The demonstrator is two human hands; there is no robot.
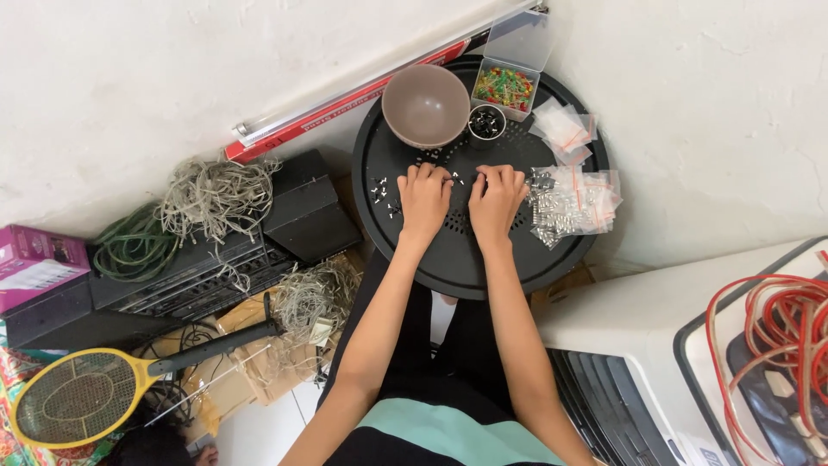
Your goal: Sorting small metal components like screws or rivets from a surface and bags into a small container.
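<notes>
My left hand (423,197) and my right hand (498,200) rest side by side, fingers curled, on a round black perforated tray (457,259). Small black components (380,190) lie scattered on the tray just left of and between my fingertips. Whether either hand pinches one is hidden by the fingers. Beyond the hands stand an empty brownish bowl (426,105) and a small cup of black parts (486,122). A clear box of red, yellow and green parts (504,88) sits behind that. Clear bags of silvery parts (573,203) lie right of my right hand.
A long tube in a red sleeve (345,95) leans along the wall. Black boxes (306,207), tangled cords (211,194) and a green cable coil (134,246) lie left. A yellow racket-shaped swatter (82,397) is at lower left. A white appliance with red wire loops (776,345) stands right.
</notes>
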